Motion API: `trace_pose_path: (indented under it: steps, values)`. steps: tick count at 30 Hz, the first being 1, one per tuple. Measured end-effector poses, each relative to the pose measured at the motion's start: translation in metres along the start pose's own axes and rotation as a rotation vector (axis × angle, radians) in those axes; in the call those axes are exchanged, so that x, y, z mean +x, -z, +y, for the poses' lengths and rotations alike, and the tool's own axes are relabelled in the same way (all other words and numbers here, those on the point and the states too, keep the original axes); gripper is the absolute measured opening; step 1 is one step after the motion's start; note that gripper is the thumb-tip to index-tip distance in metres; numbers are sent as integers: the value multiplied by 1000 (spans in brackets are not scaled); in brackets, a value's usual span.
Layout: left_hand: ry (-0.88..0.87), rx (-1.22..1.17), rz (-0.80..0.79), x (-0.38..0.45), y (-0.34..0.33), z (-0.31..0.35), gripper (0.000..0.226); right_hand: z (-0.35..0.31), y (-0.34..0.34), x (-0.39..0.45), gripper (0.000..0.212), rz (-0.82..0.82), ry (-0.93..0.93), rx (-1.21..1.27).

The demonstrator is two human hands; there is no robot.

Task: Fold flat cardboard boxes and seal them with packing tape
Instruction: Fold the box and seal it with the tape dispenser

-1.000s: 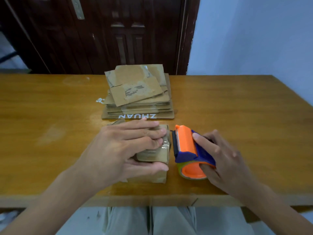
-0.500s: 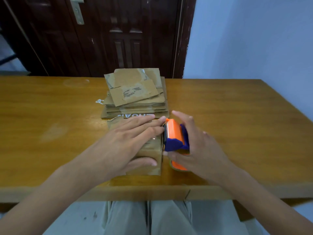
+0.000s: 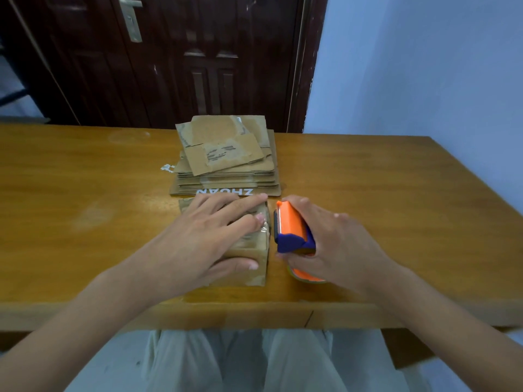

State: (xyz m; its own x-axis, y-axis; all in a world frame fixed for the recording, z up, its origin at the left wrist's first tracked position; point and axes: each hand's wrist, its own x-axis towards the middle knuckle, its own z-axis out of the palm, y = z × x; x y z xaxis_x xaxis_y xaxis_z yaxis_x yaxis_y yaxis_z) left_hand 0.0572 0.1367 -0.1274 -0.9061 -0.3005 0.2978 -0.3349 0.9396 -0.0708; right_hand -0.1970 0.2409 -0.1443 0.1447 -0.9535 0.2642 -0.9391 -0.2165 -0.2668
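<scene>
A small folded cardboard box [image 3: 256, 251] stands on the wooden table [image 3: 85, 222] near its front edge, with clear tape across its top. My left hand [image 3: 203, 239] lies flat over the box, fingers straight on the top and thumb against the near side. My right hand [image 3: 334, 247] grips an orange and blue tape dispenser [image 3: 293, 230] just right of the box, its blade edge close to the box's right side. The tape roll [image 3: 305, 275] shows under my palm.
A stack of flat cardboard boxes [image 3: 226, 165] lies just behind the folded box, with white lettering on its front edge. A dark wooden door [image 3: 175, 60] and a pale blue wall [image 3: 424, 66] stand beyond the table. The table's front edge is close to my lap.
My right hand closed round the tape dispenser and brought it left, up against the box's right side. My left hand stayed pressed on the box top.
</scene>
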Motion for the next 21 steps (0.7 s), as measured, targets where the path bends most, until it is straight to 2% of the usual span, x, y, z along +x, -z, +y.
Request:
trace_pose_path:
  steps: [7, 9, 11, 13, 15, 18, 21]
  values:
    - [-17, -134, 42, -6, -3, -7, 51, 3, 13, 1, 104, -137, 3, -40]
    - [38, -243, 162, -7, -5, -6, 49, -2, 21, 8, 108, -137, 16, -28]
    - [148, -476, 364, -6, -10, -1, 45, -10, 39, 22, 110, -98, 38, -69]
    - [237, -752, 558, -3, -20, 10, 42, -20, 64, 41, 106, -74, 83, -177]
    - [279, -947, 678, 0, -32, 23, 44, -30, 83, 58, 98, -117, 156, -288]
    - [333, -998, 738, -1, -43, 30, 51, -38, 89, 76, 94, -242, 226, -358]
    - [351, -1031, 745, -11, -44, 29, 51, -47, 90, 90, 92, -262, 291, -410]
